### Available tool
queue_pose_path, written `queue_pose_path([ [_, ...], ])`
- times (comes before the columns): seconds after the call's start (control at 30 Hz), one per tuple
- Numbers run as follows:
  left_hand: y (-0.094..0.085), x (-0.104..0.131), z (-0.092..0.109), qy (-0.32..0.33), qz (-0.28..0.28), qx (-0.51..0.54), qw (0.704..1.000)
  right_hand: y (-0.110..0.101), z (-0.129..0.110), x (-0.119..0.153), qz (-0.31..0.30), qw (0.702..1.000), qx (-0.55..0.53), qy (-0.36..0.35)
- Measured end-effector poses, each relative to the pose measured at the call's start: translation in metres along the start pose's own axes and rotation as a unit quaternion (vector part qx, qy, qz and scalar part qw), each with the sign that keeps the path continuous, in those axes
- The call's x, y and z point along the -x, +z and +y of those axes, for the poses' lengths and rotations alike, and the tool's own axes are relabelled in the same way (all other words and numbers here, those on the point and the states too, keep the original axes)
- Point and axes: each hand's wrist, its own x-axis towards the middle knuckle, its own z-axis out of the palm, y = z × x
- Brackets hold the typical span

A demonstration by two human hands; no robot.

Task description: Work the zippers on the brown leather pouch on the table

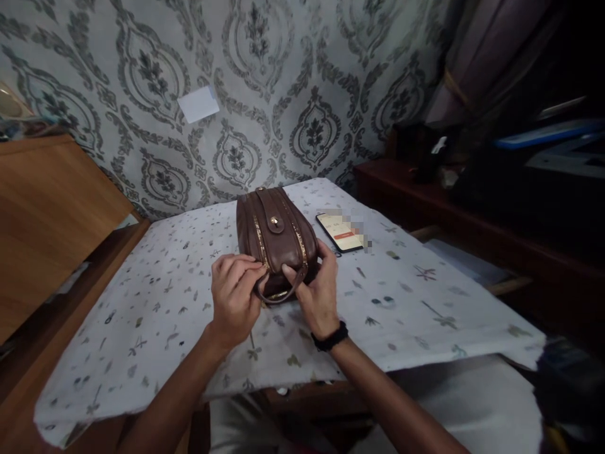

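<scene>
Head view: we see the brown pouch (pixel 276 236) on the tabletop (pixel 155 315), its near end between both hands. Left hand (pixel 235 296) pinches the zipper end, fingers closed on it. Right hand (pixel 317 291) wraps the pouch's right corner, thumb on the wrist strap (pixel 278 295). Long axis runs away from us, toward the wall. Phone (pixel 341 231) just beside it, right.

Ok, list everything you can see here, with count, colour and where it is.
Leather pouch: one, brown with gold zips, middle of the table.
Phone: one, black with lit screen, right of the pouch, apart from it.
Tablecloth: one, white with small prints, over the table.
White card: one, on the patterned wall.
Wooden cabinet: one, brown, far left.
Wristband: one, black, on the right wrist.
Left hand: fingers pinched at the pouch's near end.
Right hand: gripping the pouch's near right corner.
</scene>
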Motion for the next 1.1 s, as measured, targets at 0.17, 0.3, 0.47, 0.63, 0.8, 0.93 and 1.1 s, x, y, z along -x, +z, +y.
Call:
queue_pose_path([
  [0.17, -0.001, 0.007, 0.002, 0.002, -0.013, -0.001, 1.000, -0.001, 0.001, -0.001, -0.018, 0.999, -0.026, 0.008],
  [0.3, -0.002, 0.015, 0.003, 0.004, -0.035, -0.004, 0.999, -0.004, 0.000, -0.002, -0.028, 0.999, -0.026, 0.001],
  [0.47, 0.000, 0.017, 0.002, 0.009, -0.029, -0.002, 1.000, -0.006, 0.000, -0.002, -0.034, 0.998, -0.043, 0.017],
  [0.63, 0.003, 0.020, 0.002, 0.020, -0.017, -0.002, 1.000, -0.007, 0.002, 0.000, -0.025, 0.999, -0.022, 0.009],
  [0.8, 0.004, 0.024, 0.000, 0.028, -0.018, -0.002, 0.999, -0.021, -0.005, -0.001, 0.039, 0.993, 0.042, -0.100],
  [0.93, 0.004, 0.023, -0.001, 0.031, -0.022, 0.002, 0.999, -0.037, -0.013, -0.010, -0.009, 0.978, 0.052, -0.203],
  [1.1, 0.007, 0.019, 0.001, 0.017, -0.026, 0.025, 0.999, -0.050, -0.011, -0.026, -0.110, 0.977, -0.017, -0.184],
])
